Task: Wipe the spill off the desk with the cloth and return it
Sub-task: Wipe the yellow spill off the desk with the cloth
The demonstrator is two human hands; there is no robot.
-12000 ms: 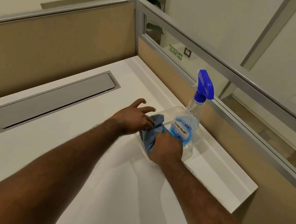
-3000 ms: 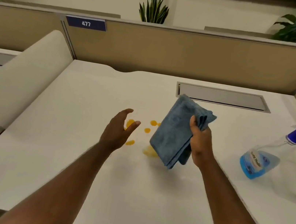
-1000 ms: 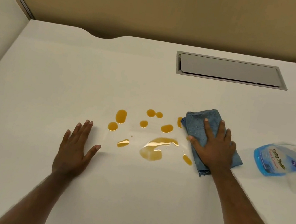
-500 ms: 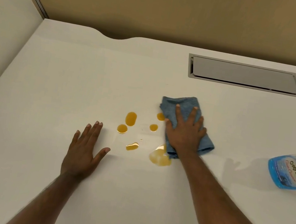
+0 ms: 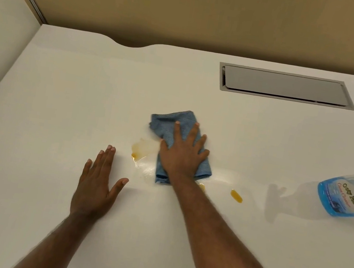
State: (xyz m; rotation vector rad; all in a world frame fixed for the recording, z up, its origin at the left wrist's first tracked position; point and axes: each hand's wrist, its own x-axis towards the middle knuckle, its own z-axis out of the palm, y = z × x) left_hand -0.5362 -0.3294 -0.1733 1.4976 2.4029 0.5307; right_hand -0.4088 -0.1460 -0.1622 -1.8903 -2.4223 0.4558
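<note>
Desk point(image 5: 62, 93): most orange drops seen half a second ago are gone; a faint smear point(image 5: 140, 150) and one drop point(image 5: 236, 195) remain, so wiping looks mostly done. Cloth point(image 5: 168, 125) moved left, flat under right hand point(image 5: 183, 155), fingers spread. Left hand point(image 5: 97, 186) flat, fingers together, thumb out. Spray bottle point(image 5: 341, 197) blurred, top cut off.

cloth point(image 5: 173, 131) on desk point(image 5: 62, 93) under right hand point(image 5: 182, 155), spill point(image 5: 140, 149) between hands, bottle point(image 5: 343, 197) far right
</note>
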